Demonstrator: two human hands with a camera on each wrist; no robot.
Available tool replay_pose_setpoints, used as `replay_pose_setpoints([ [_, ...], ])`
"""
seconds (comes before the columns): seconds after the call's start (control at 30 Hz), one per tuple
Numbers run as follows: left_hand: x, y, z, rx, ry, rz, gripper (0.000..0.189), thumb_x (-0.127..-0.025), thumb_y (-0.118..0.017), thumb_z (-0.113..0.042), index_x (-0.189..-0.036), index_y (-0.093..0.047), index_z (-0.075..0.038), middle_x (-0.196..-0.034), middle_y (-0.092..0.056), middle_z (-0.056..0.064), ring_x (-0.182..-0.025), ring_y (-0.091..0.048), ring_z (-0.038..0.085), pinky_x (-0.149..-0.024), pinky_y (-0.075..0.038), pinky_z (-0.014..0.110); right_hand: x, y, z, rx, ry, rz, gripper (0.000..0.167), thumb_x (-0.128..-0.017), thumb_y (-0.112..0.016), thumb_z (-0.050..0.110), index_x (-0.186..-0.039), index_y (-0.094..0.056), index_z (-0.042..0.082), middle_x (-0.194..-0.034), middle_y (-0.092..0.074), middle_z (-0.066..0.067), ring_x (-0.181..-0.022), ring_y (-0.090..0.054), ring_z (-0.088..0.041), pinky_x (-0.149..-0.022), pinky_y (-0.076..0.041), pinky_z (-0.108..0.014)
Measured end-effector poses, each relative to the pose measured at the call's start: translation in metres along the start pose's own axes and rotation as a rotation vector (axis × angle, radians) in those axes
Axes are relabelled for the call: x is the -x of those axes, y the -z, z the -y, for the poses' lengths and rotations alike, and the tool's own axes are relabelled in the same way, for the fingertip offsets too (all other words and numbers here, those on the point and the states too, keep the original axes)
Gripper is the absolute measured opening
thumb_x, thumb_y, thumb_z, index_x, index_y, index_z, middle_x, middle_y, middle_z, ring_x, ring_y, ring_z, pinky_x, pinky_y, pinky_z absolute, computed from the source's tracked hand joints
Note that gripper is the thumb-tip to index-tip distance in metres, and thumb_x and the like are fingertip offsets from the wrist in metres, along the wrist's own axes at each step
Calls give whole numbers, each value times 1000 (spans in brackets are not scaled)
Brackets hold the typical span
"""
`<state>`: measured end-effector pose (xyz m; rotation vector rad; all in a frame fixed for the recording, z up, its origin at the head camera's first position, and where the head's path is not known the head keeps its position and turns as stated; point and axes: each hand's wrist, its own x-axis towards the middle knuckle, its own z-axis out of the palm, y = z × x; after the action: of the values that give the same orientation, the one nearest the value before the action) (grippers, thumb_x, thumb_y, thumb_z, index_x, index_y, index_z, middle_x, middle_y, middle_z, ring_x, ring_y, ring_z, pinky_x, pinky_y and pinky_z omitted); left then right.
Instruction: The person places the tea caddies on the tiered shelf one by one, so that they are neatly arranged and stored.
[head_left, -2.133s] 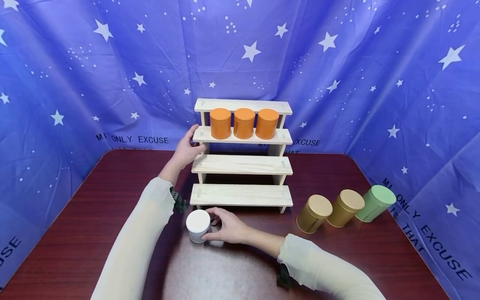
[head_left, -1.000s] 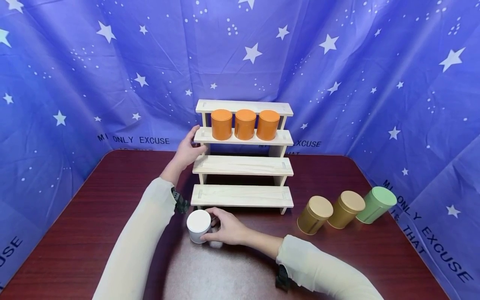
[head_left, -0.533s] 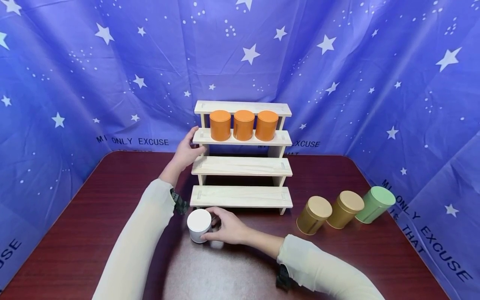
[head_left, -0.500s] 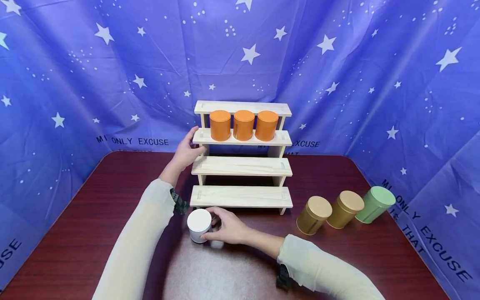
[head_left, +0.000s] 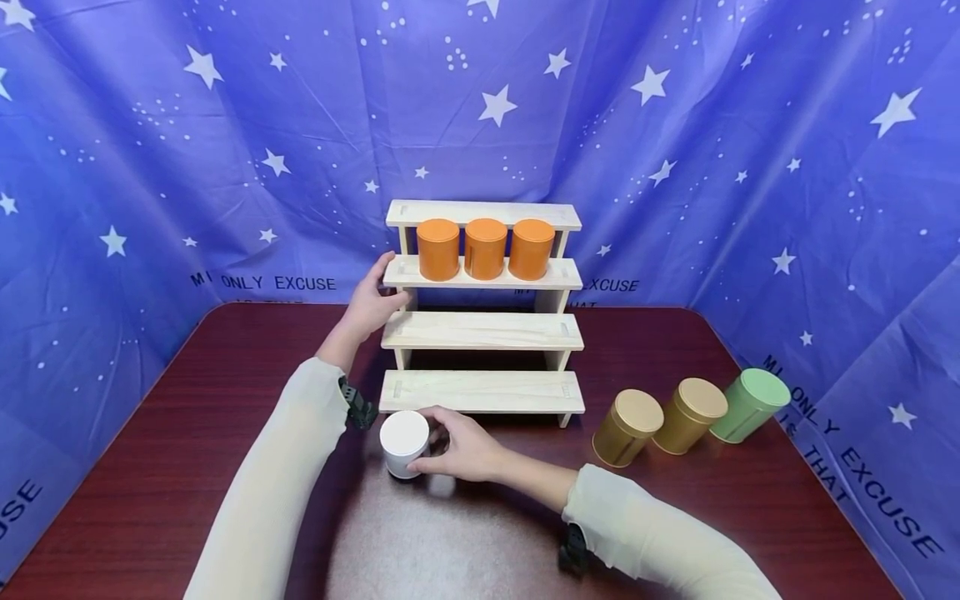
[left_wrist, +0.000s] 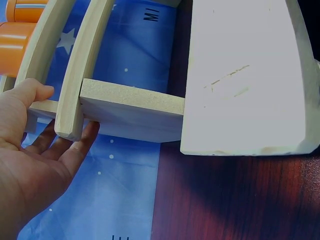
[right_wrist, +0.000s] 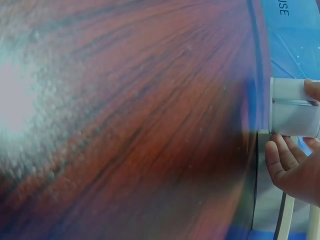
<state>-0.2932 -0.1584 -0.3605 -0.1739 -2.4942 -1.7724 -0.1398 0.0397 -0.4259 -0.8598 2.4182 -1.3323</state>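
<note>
Facing a blue curtain point(head_left: 300, 117) printed with white stars, hanging in folds across the top and both sides of the head view. Working over a dark red desk point(head_left: 217, 433), spreading through the lower half of the frame and shining near the bottom centre. Seeing a pale wooden rack point(head_left: 480, 331) with four stepped shelves, standing at the centre of the frame. Wearing cream sleeves point(head_left: 262, 492), reaching in from the bottom edge, left of centre and at lower right. Gripping the rack with the left hand point(head_left: 372, 302), just left of centre, with thumb and fingers bending around the left end at the second shelf from the top. Clamping the right hand point(head_left: 465, 448) on a white can point(head_left: 405, 450), below the centre of the frame, with the thumb pressing its near side and fingers reaching behind. Holding the can upright, just below the left end of the lowest shelf; not being able to tell about contact between base and desk. Finding two gold cans point(head_left: 627, 429) and a green can point(head_left: 746, 407) standing close together at right. Spotting three orange cans point(head_left: 485, 250) standing in a row on the second shelf from the top, just above centre. Noticing black wristbands point(head_left: 358, 408) peeking out at the cuffs.
</note>
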Motion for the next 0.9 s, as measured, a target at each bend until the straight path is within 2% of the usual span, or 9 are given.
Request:
replay_pose_setpoints([
  [0.23,0,1,1,-18,8,-6,81,-82,-62,-3,-150,-21,-20,-139,-45,17,-111,-50,28,-88,-44,34,1,5,2,-3,6,1,61,-71,-81,26,-124,-55,10,-108,-64,-3,-89,-60,-14,-74,-55,-30],
  [0.63,-1,1,2,-8,8,3,82,-82,-62,-4,-150,-20,-21,-138,-45,18,-107,-50,27,-80,-44,27,-1,25,7,24,6,-53,61,-72,-80,25,-126,-53,11,-106,-64,-2,-89,-60,-14,-66,-48,-18],
  [0.9,0,0,0,-2,5,-1,82,-82,-62,-3,-150,-20,-21,-138,-46,18,-108,-50,27,-81,-44,26,-2,37,13,13,20,-96,61,-72,-80,24,-125,-53,9,-104,-64,-7,-88,-60,-16,-67,-50,-23],
])
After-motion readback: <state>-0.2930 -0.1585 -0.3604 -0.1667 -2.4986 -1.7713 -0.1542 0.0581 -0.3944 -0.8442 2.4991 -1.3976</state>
